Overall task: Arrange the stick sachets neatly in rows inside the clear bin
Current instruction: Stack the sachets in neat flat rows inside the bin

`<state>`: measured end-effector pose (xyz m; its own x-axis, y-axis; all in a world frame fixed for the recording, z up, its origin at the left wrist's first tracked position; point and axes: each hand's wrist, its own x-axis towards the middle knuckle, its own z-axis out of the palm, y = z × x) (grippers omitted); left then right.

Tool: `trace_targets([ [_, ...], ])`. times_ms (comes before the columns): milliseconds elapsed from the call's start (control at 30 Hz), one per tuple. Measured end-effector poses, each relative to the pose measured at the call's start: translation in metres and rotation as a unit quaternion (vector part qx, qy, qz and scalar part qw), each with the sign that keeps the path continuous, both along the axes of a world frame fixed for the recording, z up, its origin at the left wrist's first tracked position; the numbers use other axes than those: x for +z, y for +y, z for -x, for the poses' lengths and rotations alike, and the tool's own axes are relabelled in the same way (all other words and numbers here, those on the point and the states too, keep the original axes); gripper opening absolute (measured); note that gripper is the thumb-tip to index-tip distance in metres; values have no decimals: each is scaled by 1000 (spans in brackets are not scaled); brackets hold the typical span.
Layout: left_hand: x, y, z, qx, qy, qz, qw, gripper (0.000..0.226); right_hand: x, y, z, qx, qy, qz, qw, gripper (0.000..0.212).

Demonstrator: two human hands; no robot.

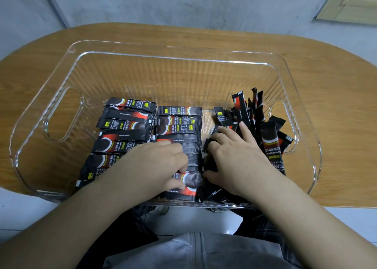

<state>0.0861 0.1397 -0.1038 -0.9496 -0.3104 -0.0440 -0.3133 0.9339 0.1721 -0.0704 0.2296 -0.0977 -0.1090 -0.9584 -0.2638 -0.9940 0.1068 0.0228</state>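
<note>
2 tidy rows of stick sachets already lie flat on the floor of the clear bin [85, 50], which sits on the wooden surface [336, 81] with its near wall overhanging the near edge, close to your body. Your left row [124, 126] runs along the bin's left half, each black-and-red packet lying crosswise and overlapping the next; the middle row [179, 124] sits just beside it, stacked the same way. Toward the bin's right wall, a loose heap of sachets [253, 113] stands jumbled, several tilted upright against the ribbed side, 1 long packet [272, 146] leaning just beside your right wrist. Your left hand [157, 164] rests on the near end of the middle row, fingers curled down, the fingertips and thumb pinching the nearest sachet [189, 184] at its edge. Your right hand [234, 152] lies palm down between the middle row and the heap, fingers spread, index finger reaching into the jumble and thumb touching dark packets at the near wall; whether it grips any of them, you cannot tell from this view. Your grey shirt [195, 252] fills the bottom.
</note>
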Motion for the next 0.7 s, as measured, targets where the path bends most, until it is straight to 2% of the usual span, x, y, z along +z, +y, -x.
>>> trace_targets([
  [67, 4, 3, 4, 6, 3, -48, 999, 33, 0, 0, 0, 0, 4, -5, 1000, 64],
  [133, -2, 8, 9, 13, -38, -117, 992, 37, 1, -1, 0, -1, 5, -11, 1000, 64],
  [200, -5, 12, 17, 8, -45, -145, 988, 41, 1, -1, 0, -4, 2, -14, 1000, 63],
  [333, -5, 15, 26, 4, -87, -151, 985, 40, 2, 0, 0, -7, 0, -16, 1000, 60],
  [500, 0, 16, 31, 18, -74, -156, 985, 29, 3, 0, 0, -9, -8, -13, 1000, 57],
  [700, 10, 2, 23, 23, -94, -141, 985, 27, 4, 0, 1, -14, -14, -5, 1000, 58],
])
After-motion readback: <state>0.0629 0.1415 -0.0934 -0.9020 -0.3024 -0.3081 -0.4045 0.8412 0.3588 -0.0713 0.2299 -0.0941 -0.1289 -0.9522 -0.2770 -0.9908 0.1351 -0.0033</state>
